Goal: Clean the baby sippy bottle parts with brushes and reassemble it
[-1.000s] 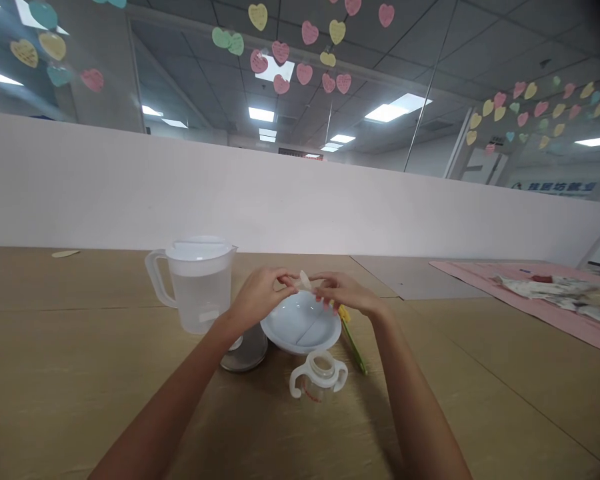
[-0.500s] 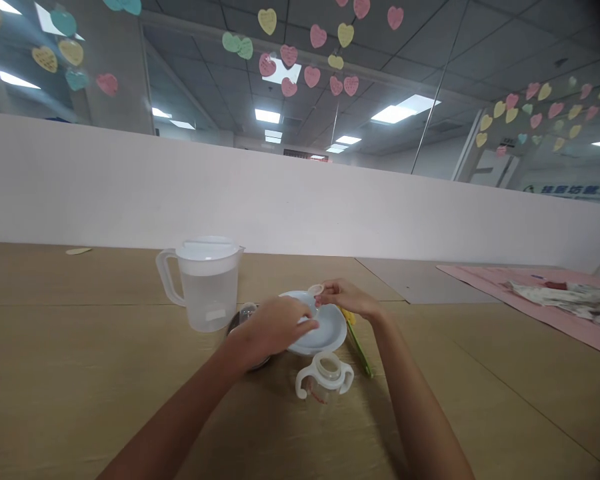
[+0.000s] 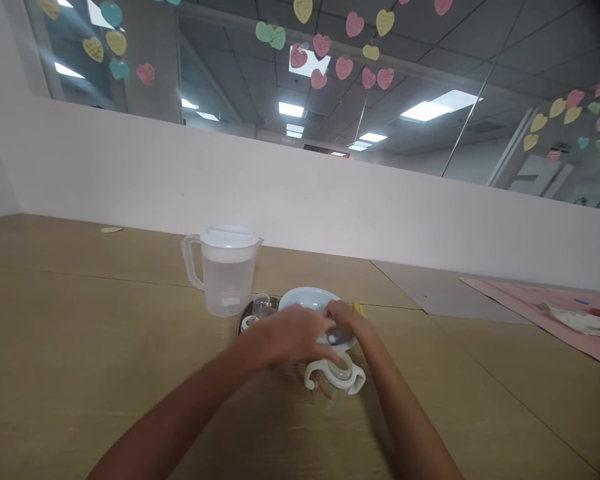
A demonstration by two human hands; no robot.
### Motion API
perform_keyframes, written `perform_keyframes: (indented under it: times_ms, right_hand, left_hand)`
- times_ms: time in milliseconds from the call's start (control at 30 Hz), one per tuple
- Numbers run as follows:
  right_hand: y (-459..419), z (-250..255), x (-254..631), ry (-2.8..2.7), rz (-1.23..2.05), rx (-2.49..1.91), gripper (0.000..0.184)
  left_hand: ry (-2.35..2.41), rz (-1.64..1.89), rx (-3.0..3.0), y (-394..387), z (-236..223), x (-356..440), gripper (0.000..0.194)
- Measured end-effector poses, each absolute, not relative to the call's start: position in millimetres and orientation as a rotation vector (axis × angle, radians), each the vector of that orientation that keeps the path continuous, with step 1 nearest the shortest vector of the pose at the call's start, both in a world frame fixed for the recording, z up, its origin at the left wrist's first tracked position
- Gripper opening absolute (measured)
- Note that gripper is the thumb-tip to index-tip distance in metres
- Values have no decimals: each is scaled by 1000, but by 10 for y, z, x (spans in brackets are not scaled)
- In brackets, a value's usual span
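My left hand (image 3: pixel 293 335) reaches over the near side of a pale blue-white bowl (image 3: pixel 300 295), thumb and fingers apart. Its thumb is close to the mouth of a clear baby bottle with a white two-handled collar (image 3: pixel 353 381). Touching or only in front of it, I cannot tell. My right hand (image 3: pixel 349 316) bends down above the bowl's right side, fingers curled beside my left fingertips. A small whitish piece (image 3: pixel 332 339) shows between the hands; its kind is unclear. Blur and the hands themselves hide the right fingertips.
Left of the bowl is a dark round dish (image 3: pixel 245 317) with a clear dome cap (image 3: pixel 261 305) and a white ring (image 3: pixel 249 323). Behind stands a lidded water pitcher (image 3: pixel 229 280). Something yellow (image 3: pixel 358 308) shows behind my right wrist. A pink cloth (image 3: pixel 510 300) lies far right.
My right hand has come down and nearer, from holding a pale ring-shaped piece over the bowl. The left hand has moved towards the bottle's mouth. The view has turned slightly left.
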State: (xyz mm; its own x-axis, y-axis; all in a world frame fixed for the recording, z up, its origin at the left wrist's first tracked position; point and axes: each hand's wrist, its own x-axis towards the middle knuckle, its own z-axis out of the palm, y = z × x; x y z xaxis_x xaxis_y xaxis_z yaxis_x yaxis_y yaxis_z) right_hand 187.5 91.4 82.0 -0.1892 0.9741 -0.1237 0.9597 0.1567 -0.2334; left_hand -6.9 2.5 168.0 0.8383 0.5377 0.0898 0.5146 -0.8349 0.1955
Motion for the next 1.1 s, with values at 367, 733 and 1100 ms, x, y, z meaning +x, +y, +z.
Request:
perform_keyframes:
  times_ms: [367, 733, 1100]
  right_hand:
    - [794, 1018, 1902, -2295, 827, -1559, 23]
    - [-29, 1894, 2037, -1998, 782, -1199, 21]
    - [-215, 1957, 1949, -2235, 954, -1281, 22]
  left_hand:
    - [1551, 132, 2510, 485, 1992, -815, 46]
    - [1712, -310, 2357, 964, 1488, -595, 23]
    - [1591, -236, 2407, 1080, 1331, -641, 14]
